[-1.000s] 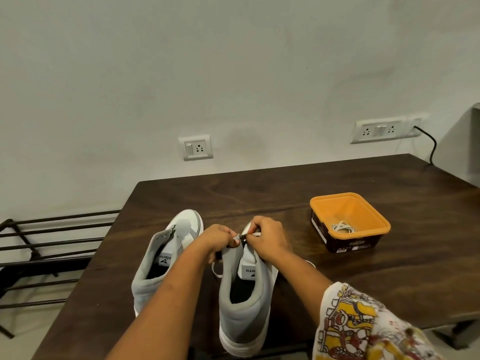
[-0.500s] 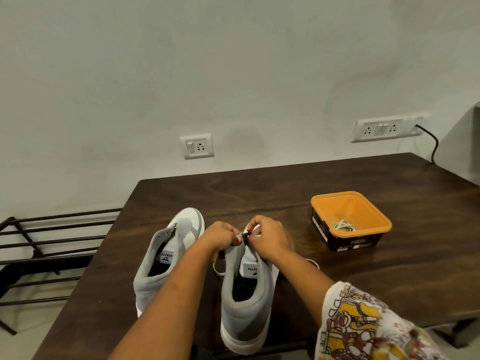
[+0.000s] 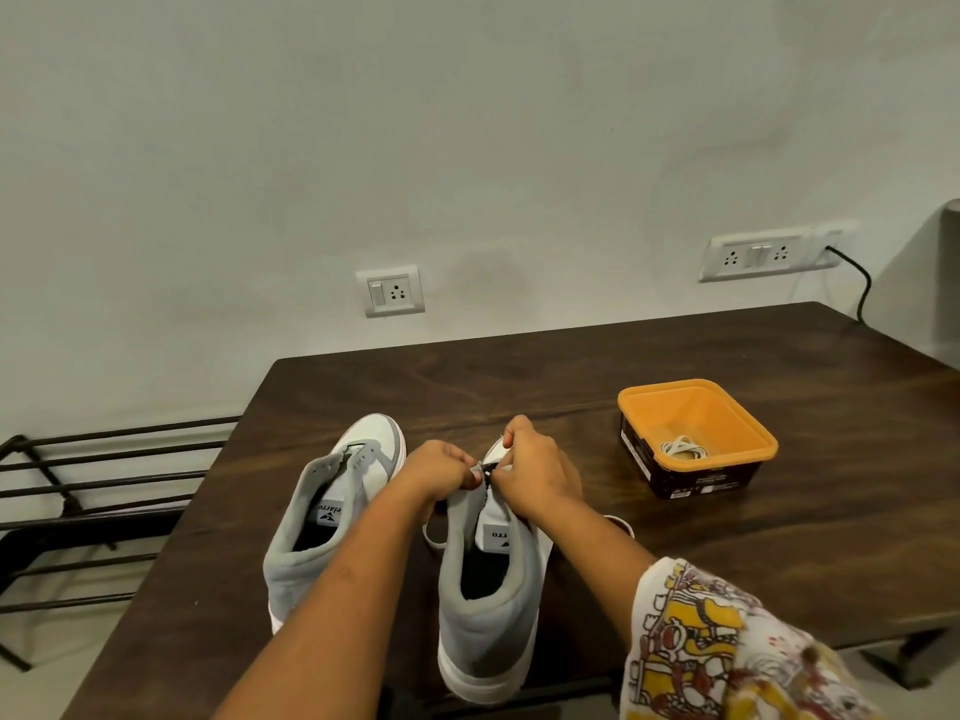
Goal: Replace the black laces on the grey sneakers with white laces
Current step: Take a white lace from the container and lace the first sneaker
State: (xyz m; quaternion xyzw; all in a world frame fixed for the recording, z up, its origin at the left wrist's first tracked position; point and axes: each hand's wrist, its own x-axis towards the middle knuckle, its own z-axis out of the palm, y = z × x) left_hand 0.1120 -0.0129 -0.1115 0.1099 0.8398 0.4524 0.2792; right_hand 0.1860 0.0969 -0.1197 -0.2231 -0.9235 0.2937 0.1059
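Observation:
Two grey-and-white sneakers stand side by side on the dark wooden table (image 3: 571,366), toes pointing away from me. The left sneaker (image 3: 332,511) shows no lace. Over the front of the right sneaker (image 3: 488,605) both hands meet. My left hand (image 3: 441,472) pinches the grey eyelet flap. My right hand (image 3: 537,472) pinches the white lace at the eyelets; its tip is hidden by my fingers. Loops of the white lace (image 3: 431,535) lie on the table at both sides of this shoe. No black lace is visible.
An orange tub (image 3: 748,413) with a coiled white lace (image 3: 683,449) inside stands to the right of the shoes. A black metal rack (image 3: 104,491) sits left of the table. Wall sockets and a black cable are behind.
Both hands stay at the right sneaker's eyelets. My right hand's fingers have risen slightly over the toe end, and the view has shifted a little.

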